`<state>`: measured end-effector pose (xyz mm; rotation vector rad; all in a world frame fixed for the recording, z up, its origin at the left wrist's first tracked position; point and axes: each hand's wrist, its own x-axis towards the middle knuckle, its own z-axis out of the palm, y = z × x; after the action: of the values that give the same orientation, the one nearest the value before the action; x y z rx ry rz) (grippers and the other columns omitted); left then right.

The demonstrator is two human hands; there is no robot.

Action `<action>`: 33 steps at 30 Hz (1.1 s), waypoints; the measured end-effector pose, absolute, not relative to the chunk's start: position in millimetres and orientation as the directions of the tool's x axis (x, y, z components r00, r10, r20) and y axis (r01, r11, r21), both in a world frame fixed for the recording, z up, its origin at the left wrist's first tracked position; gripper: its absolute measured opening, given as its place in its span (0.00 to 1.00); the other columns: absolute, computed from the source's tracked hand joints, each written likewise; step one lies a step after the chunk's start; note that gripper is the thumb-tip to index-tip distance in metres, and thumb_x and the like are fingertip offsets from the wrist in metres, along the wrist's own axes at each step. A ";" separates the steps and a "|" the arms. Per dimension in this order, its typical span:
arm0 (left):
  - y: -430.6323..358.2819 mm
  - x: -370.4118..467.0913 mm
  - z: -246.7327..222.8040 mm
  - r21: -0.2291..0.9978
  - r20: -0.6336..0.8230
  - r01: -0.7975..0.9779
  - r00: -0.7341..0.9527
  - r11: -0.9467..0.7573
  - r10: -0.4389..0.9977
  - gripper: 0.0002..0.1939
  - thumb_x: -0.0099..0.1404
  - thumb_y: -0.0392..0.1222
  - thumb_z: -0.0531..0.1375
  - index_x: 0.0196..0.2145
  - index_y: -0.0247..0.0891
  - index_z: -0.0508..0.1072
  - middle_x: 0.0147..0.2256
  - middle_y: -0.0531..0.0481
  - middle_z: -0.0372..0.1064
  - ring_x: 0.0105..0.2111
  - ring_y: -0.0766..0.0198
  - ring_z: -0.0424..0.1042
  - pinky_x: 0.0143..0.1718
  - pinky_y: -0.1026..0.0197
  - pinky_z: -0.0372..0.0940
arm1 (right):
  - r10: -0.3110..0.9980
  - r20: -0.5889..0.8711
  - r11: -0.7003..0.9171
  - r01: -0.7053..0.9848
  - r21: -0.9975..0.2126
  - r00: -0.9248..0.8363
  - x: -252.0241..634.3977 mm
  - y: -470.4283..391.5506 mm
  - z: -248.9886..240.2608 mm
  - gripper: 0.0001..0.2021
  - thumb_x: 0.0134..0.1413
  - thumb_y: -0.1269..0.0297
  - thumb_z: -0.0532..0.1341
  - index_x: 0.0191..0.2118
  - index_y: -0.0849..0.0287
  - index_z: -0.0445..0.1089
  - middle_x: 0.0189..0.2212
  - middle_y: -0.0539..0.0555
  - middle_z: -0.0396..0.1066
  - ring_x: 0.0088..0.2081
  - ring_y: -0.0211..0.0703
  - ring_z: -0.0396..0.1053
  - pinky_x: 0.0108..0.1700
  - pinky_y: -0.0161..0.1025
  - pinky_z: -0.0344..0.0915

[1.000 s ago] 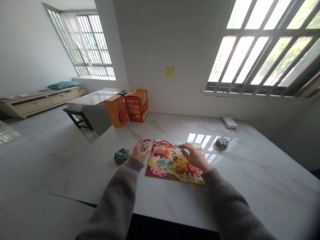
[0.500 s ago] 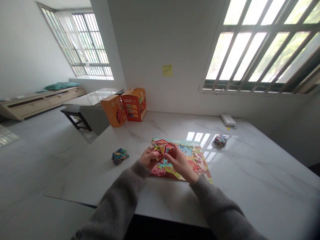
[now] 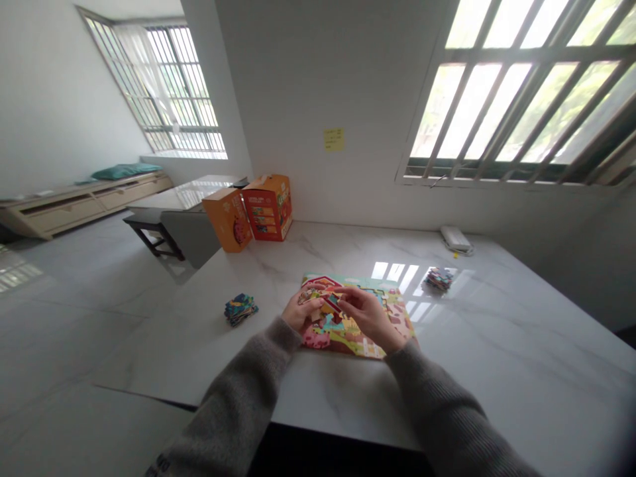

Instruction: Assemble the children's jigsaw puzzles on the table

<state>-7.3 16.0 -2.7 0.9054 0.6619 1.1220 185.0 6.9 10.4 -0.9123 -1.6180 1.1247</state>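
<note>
- On the surface [image 3: 497,344], midway between its left and right edges, we have the puzzle [image 3: 352,338], lying flat with one long side turned toward the near edge.
- Over the puzzle's left half, our left hand [image 3: 299,310] is closed around a stack [image 3: 311,295] of loose pieces.
- Just beside it, above the middle of the puzzle, our right hand [image 3: 366,313] pinches a red-edged piece [image 3: 332,302] between thumb and fingers. The two hands come close together here; whether the left one touches this piece too, we cannot tell.
- Around the hands we make out bits of the printed scene: a pink animal [image 3: 317,339] at the puzzle's near left corner and a white fence [image 3: 370,347] along its near side.
- Between the puzzle and the surface's left edge, we see a dark pile [image 3: 241,309] of pieces.
- Toward the far right corner lies a mixed pile [image 3: 438,279]; beyond it, by the far edge, we find a white device [image 3: 454,237].
- At the far left corner, an orange box [image 3: 226,220] and a red box [image 3: 265,211] stand upright, side by side.
- Past the far edge, a yellow note [image 3: 334,140] is on the wall [image 3: 298,86], its writing too small for us to read.
</note>
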 end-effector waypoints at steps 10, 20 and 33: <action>16.7 -8.1 -3.2 0.812 0.016 -0.567 0.259 0.139 0.966 0.24 0.53 0.40 0.70 0.46 0.40 0.66 0.38 0.49 0.74 0.29 0.60 0.77 0.19 0.63 0.72 | 0.702 0.623 0.711 0.394 -0.582 -0.346 182.9 -3.4 21.3 0.12 0.62 0.63 0.62 0.50 0.53 0.70 0.52 0.59 0.68 0.55 0.50 0.66 0.56 0.49 0.66; 25.1 -27.0 -6.7 0.972 0.176 -0.176 0.085 -0.159 0.981 0.28 0.56 0.39 0.66 0.51 0.42 0.59 0.52 0.42 0.72 0.41 0.55 0.78 0.35 0.55 0.76 | 0.699 0.665 0.672 0.558 -0.487 -0.261 219.7 5.6 18.3 0.16 0.61 0.62 0.64 0.54 0.53 0.69 0.49 0.58 0.73 0.51 0.51 0.69 0.54 0.50 0.67; 72.4 -79.3 -32.9 0.883 0.312 0.453 -0.368 -0.124 0.876 0.15 0.54 0.40 0.66 0.40 0.38 0.71 0.36 0.48 0.76 0.34 0.60 0.76 0.39 0.60 0.71 | 0.722 0.662 0.618 0.618 -0.486 -0.200 245.1 7.3 2.3 0.17 0.60 0.60 0.64 0.54 0.52 0.67 0.45 0.56 0.73 0.43 0.49 0.71 0.48 0.49 0.70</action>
<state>-79.3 72.4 -32.9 1.4725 1.7674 1.4945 245.1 7.3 2.3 -1.0667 -1.9017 0.1393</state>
